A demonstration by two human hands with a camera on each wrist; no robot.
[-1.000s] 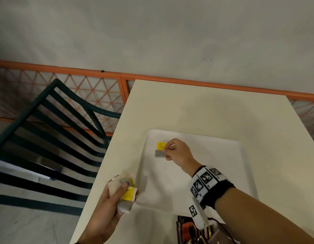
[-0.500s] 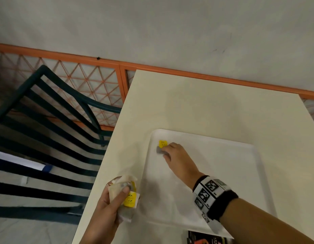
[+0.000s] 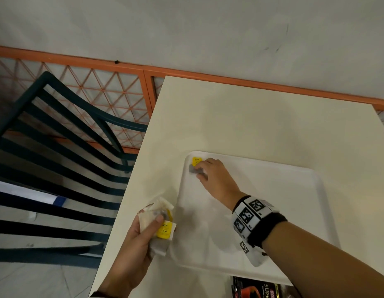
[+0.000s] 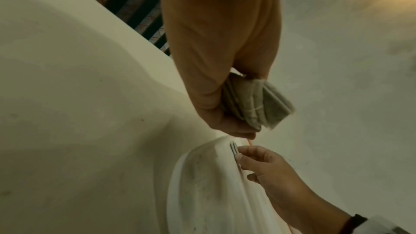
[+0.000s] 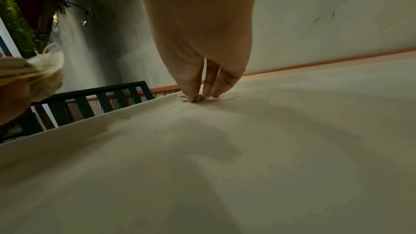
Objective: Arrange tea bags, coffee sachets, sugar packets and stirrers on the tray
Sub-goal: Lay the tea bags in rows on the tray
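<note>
Cream table [image 3: 251, 121] with white tray [image 3: 294, 201], dark packet [image 3: 257, 289] alongside

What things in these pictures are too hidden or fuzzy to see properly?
- Tea bag on the tray: head view, right hand covers part.
- Bundle of tea bags: left hand wraps it; count unclear.
- Dark packet: cut off by bottom edge, print unreadable.

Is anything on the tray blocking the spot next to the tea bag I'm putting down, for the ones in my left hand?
Nothing visible: beside the tea bag the tray floor is bare apart from the right hand.
</note>
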